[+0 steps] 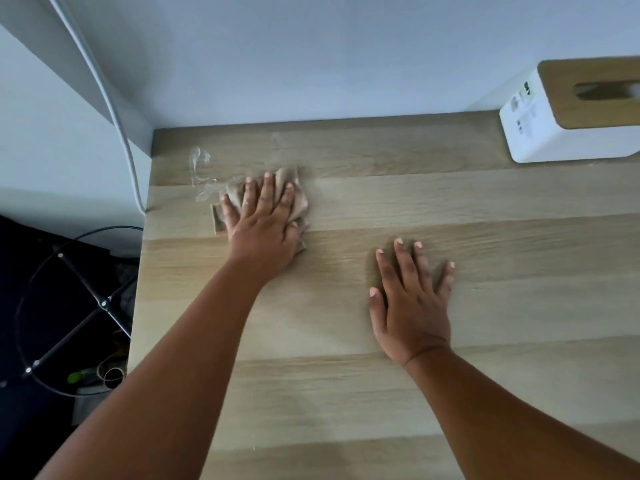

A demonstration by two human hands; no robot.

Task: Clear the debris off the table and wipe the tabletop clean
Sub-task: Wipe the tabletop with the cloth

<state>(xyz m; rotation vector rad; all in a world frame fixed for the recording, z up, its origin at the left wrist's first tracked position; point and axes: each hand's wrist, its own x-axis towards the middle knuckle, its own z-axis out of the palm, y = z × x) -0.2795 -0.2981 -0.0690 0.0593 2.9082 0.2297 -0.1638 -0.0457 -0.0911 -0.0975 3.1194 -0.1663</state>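
A light wooden tabletop (pixel 381 393) fills most of the view. My left hand (pixel 265 223) presses flat, fingers straight and spread, on a crumpled beige cloth (pixel 298 192) near the table's far left corner. Whitish wet streaks (pixel 200 168) lie on the wood just left of and beyond the cloth. My right hand (pixel 412 299) rests flat on the bare wood in the middle of the table, fingers spread, holding nothing.
A white tissue box (pixel 561 133) with a wooden lid stands at the far right against the wall. A white cable (pixel 114 109) runs down the wall past the left corner. Beyond the table's left edge, a black wire frame (pixel 69 306) and clutter sit on the floor.
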